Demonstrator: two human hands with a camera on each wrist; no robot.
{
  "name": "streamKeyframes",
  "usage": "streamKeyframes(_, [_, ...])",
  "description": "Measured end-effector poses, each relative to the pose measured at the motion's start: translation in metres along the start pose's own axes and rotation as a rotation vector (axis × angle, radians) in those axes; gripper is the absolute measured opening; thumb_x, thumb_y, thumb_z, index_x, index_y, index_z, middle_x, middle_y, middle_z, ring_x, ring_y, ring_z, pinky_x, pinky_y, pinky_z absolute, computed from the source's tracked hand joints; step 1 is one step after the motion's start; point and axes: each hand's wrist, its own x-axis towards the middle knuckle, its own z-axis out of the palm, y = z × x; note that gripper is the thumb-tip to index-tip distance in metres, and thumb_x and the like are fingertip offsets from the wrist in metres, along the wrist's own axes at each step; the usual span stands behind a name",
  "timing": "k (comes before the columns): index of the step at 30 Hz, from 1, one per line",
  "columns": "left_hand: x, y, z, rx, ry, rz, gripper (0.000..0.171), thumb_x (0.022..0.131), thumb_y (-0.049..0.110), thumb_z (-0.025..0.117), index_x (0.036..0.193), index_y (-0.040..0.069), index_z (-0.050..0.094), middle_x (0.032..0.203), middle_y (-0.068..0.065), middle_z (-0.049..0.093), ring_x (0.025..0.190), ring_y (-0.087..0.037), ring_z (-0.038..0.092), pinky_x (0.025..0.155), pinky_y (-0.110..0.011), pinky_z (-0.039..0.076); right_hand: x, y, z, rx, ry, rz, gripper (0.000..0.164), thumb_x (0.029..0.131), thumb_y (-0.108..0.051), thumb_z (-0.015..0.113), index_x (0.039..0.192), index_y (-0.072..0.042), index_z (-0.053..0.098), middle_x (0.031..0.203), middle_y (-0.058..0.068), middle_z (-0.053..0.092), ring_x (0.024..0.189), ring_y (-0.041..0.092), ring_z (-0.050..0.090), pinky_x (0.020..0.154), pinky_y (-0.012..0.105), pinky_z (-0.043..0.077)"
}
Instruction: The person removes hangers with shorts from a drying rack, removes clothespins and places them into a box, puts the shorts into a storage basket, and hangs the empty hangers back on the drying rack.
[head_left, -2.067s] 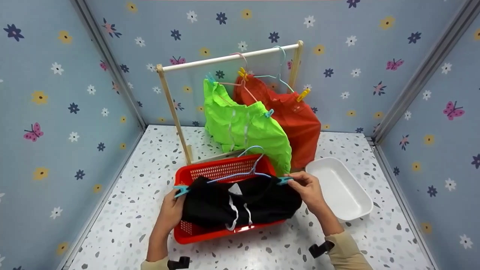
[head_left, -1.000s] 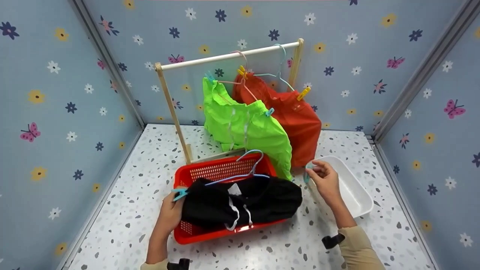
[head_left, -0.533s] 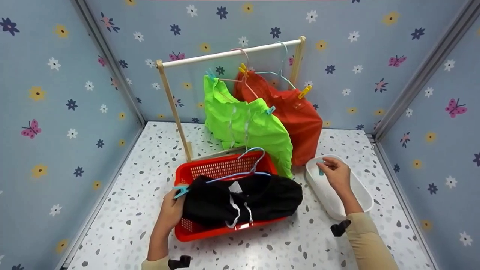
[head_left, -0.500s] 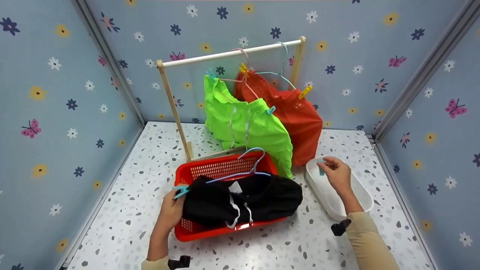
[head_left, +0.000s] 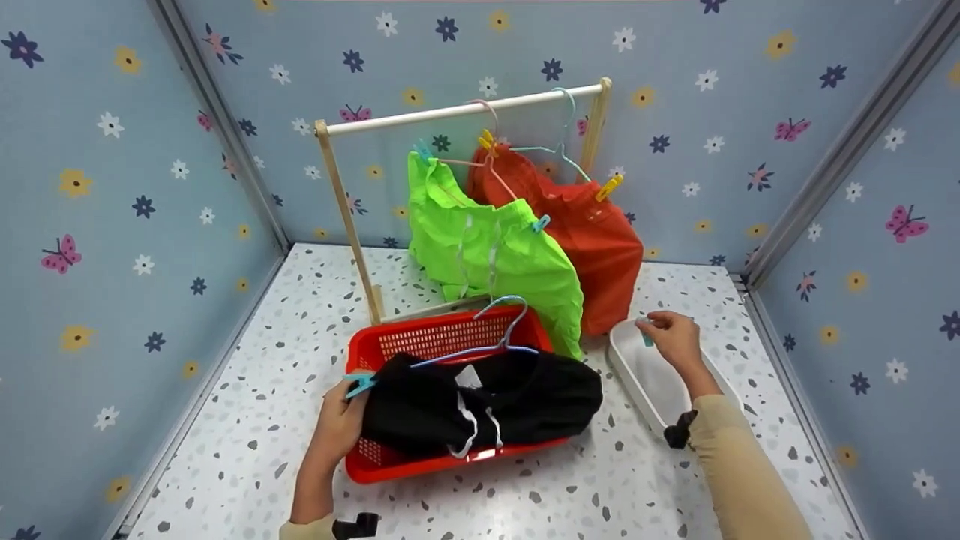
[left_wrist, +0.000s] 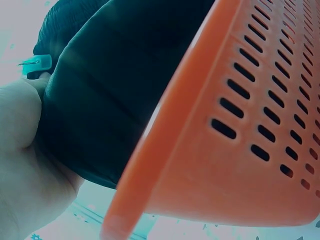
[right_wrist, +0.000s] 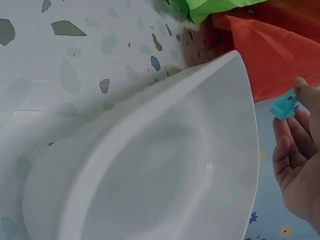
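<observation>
One teal peg point(right_wrist: 283, 106) in fingertip pinch of R hand point(head_left: 675, 342), above wht tray point(head_left: 656, 381)

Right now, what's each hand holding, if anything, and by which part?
The right hand pinches a teal clothespin near its upper end; handles or tips, I can't tell. The left hand grips black cloth by its left side, beside another clothespin.

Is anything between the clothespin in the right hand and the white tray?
Nothing visible: the right hand pinches the teal clothespin, seemingly above the far end of the white tray, with only open space between.
</observation>
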Motion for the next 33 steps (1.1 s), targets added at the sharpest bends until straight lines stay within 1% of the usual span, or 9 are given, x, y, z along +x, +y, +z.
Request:
streamKeyframes(3, [-0.001, 0.0, 0.0, 0.001, 0.01, 0.007, 0.016, 0.099, -0.004, 0.049, 0.104, -0.008, 0.064, 0.1, -0.013, 0.065, 0.096, -0.008, 0.058, 0.084, -0.021, 0.044, 0.006, 0.002, 0.0, -0.026, -0.042, 0.015, 0.045, 0.091, -0.032, 0.07, 0.119, 0.004, 0.065, 0.107, 0.021, 0.067, 0.095, 0.031, 0.063, 0.076, 0.043, 0.051])
streamKeyframes(7, [-0.003, 0.0, 0.002, 0.002, 0.019, 0.01, 0.015, 0.098, -0.004, 0.05, 0.102, -0.008, 0.064, 0.098, -0.013, 0.065, 0.094, -0.009, 0.059, 0.083, -0.021, 0.045, 0.01, 0.007, -0.002, -0.068, -0.081, 0.04, 0.045, 0.09, -0.031, 0.071, 0.119, 0.004, 0.063, 0.106, 0.021, 0.065, 0.094, 0.031, 0.062, 0.076, 0.042, 0.051])
streamKeyframes(13, [-0.002, 0.0, 0.004, 0.012, 0.013, 0.011, 0.015, 0.099, -0.004, 0.049, 0.101, -0.008, 0.063, 0.096, -0.012, 0.065, 0.091, -0.01, 0.058, 0.081, -0.022, 0.045, 0.015, 0.013, -0.003, -0.131, -0.131, 0.078, 0.038, 0.089, -0.026, 0.073, 0.111, 0.004, 0.063, 0.106, 0.021, 0.064, 0.093, 0.031, 0.061, 0.078, 0.041, 0.05])
streamKeyframes(16, [-0.002, -0.001, 0.003, -0.017, 0.007, 0.0, 0.016, 0.099, -0.003, 0.049, 0.103, -0.008, 0.063, 0.098, -0.013, 0.065, 0.093, -0.009, 0.058, 0.083, -0.021, 0.045, 0.018, 0.015, -0.001, -0.153, -0.174, 0.094, 0.037, 0.088, -0.023, 0.073, 0.111, 0.004, 0.064, 0.108, 0.021, 0.063, 0.094, 0.031, 0.06, 0.081, 0.042, 0.049])
streamKeyframes(18, [-0.001, -0.002, 0.003, -0.044, 0.003, -0.008, 0.016, 0.099, -0.003, 0.049, 0.104, -0.008, 0.063, 0.099, -0.013, 0.064, 0.094, -0.009, 0.058, 0.083, -0.021, 0.045, 0.019, 0.019, 0.0, -0.172, -0.183, 0.088, 0.036, 0.087, -0.022, 0.074, 0.11, 0.005, 0.065, 0.107, 0.021, 0.064, 0.093, 0.032, 0.06, 0.081, 0.043, 0.049])
streamKeyframes(23, [-0.002, -0.003, 0.005, -0.066, 0.0, 0.002, 0.015, 0.099, -0.003, 0.048, 0.096, -0.006, 0.062, 0.089, -0.01, 0.062, 0.084, -0.012, 0.056, 0.077, -0.023, 0.045, 0.022, 0.024, 0.003, -0.194, -0.195, 0.063, 0.032, 0.085, -0.016, 0.074, 0.107, 0.006, 0.066, 0.103, 0.021, 0.065, 0.09, 0.031, 0.061, 0.079, 0.043, 0.049])
streamKeyframes(24, [-0.002, -0.002, 0.006, -0.065, 0.0, 0.006, 0.014, 0.1, -0.003, 0.048, 0.095, -0.006, 0.062, 0.087, -0.009, 0.061, 0.082, -0.013, 0.055, 0.076, -0.023, 0.045, 0.023, 0.025, 0.003, -0.189, -0.204, 0.07, 0.031, 0.085, -0.014, 0.074, 0.107, 0.006, 0.066, 0.103, 0.021, 0.065, 0.09, 0.031, 0.061, 0.079, 0.043, 0.049])
streamKeyframes(28, [-0.002, 0.001, 0.006, -0.068, 0.0, 0.007, 0.015, 0.1, -0.001, 0.049, 0.095, -0.005, 0.062, 0.087, -0.009, 0.061, 0.082, -0.014, 0.055, 0.076, -0.023, 0.045, 0.024, 0.027, 0.003, -0.183, -0.224, 0.075, 0.031, 0.084, -0.01, 0.072, 0.109, 0.007, 0.064, 0.106, 0.023, 0.063, 0.096, 0.035, 0.06, 0.084, 0.045, 0.048])
streamKeyframes(33, [-0.003, 0.003, 0.005, -0.065, 0.001, 0.005, 0.014, 0.099, -0.003, 0.049, 0.094, -0.005, 0.062, 0.086, -0.01, 0.06, 0.081, -0.014, 0.054, 0.076, -0.023, 0.045, 0.026, 0.027, 0.005, -0.175, -0.226, 0.08, 0.034, 0.084, -0.013, 0.073, 0.11, 0.006, 0.064, 0.108, 0.024, 0.063, 0.101, 0.037, 0.058, 0.089, 0.047, 0.045])
